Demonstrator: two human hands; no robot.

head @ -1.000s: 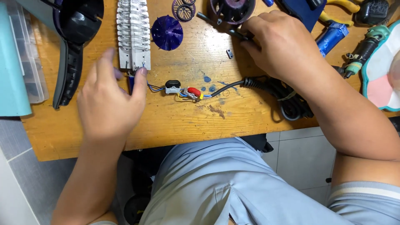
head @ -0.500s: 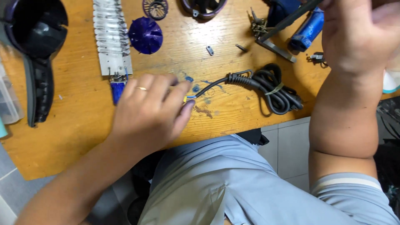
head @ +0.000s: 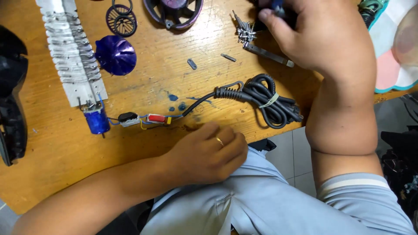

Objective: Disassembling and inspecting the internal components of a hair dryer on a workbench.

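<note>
Left hand (head: 209,154), loosely curled and empty, rested at the bench (head: 143,87) edge just below the left-right wired switch (head: 156,118); right hand (head: 322,37) pinched a small dark part far off.

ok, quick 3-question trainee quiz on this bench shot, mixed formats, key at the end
1. True or false: the left hand rests at the near edge of the wooden table, close to the small red switch.
2. What lies bundled between the two arms? A) coiled black cord B) roll of tape C) hammer
3. Fill in: the small blue motor sits at the near end of the white ____ strip.

Key
1. True; the hand is curled, with a ring on one finger.
2. A, the coiled black cord.
3. heating; the heating coil strip. The right hand works by the pile of screws.
</note>
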